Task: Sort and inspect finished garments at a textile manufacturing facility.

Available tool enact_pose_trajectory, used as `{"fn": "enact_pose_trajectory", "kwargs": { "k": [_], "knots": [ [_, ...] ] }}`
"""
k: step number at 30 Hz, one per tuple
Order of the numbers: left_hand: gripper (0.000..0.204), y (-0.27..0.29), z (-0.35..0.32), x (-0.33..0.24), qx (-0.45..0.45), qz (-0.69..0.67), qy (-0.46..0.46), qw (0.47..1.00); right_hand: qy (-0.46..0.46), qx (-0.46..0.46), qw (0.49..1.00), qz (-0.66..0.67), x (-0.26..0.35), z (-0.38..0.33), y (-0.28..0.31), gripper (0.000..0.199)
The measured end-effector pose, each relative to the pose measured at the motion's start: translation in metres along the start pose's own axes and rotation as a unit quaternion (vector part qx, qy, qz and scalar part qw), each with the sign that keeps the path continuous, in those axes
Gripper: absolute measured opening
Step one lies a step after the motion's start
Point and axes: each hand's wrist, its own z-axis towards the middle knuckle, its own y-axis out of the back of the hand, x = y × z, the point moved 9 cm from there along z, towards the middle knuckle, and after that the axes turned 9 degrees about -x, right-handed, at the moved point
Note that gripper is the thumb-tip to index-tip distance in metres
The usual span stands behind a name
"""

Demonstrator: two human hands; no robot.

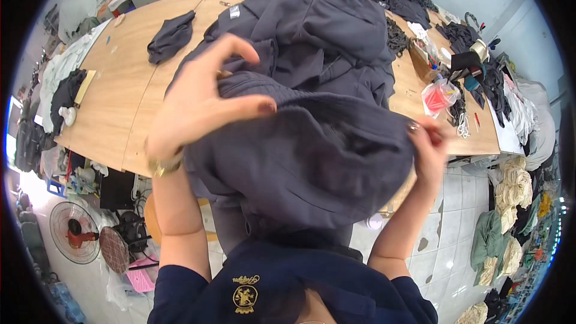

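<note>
Dark slate, soft-cloth garment (288, 174) lies centre-dial, below a matching fabric heap (336, 15) at 12. Bare left hand (195, 102), 10 o'clock: fingers and thumb spread. Bare right hand (431, 150), 3 o'clock: pinching the rim. Even tension would likely limit twisting. Pale wooden table (114, 96) cluttered towards 2; white-tiled floor (456, 195), 4; round wire-caged fan (75, 234), 8.

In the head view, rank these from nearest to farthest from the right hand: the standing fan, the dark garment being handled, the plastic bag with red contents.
From the right hand:
1. Dark garment: at its fingertips, on the hand's left.
2. Plastic bag: just beyond the hand, on the table.
3. Fan: far over on the left.
</note>
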Motion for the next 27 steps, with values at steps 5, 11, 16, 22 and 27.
{"fn": "enact_pose_trajectory", "kwargs": {
  "k": [5, 11, 16, 22, 27],
  "knots": [
    [0.038, -0.019, -0.026, 0.154, -0.1, 0.358, 0.077, 0.925, 0.053, 0.085, 0.907, -0.409, -0.116, -0.02, -0.044, 0.017],
    [0.023, -0.023, -0.072, 0.096, -0.307, 0.258, -0.072, 0.913, 0.154, -0.007, 0.953, -0.262, -0.057, -0.067, -0.058, 0.015],
    [0.022, -0.113, -0.116, 0.142, -0.024, -0.074, 0.193, 0.978, 0.205, 0.121, 0.936, -0.261, -0.059, -0.081, -0.108, 0.02],
    [0.05, -0.148, -0.106, 0.183, -0.042, -0.021, 0.333, 0.942, 0.249, 0.255, 0.877, -0.323, -0.07, -0.056, -0.162, 0.014],
    [0.045, -0.125, -0.099, 0.186, -0.168, -0.08, 0.292, 0.938, 0.218, 0.318, 0.89, -0.245, -0.036, -0.041, -0.185, 0.012]
  ]
}}
